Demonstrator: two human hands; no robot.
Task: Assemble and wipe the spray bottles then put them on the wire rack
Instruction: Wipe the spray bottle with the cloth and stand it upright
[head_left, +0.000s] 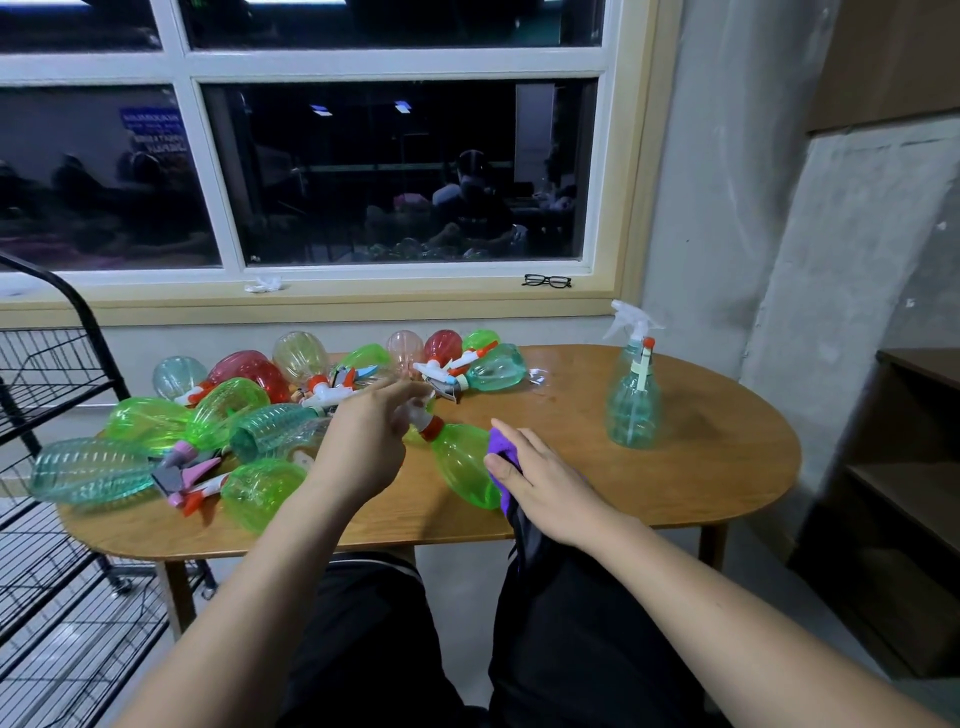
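Note:
A green spray bottle lies tilted over the wooden table, its white and orange spray head pointing up and left. My left hand grips that spray head. My right hand holds a purple cloth against the bottle's side. The black wire rack stands at the left edge of the view.
Several loose bottles in green, red, teal and clear plastic lie heaped on the table's left and back with loose spray heads among them. A teal spray bottle stands upright at the right. Glasses rest on the window sill. Dark shelves stand at the right.

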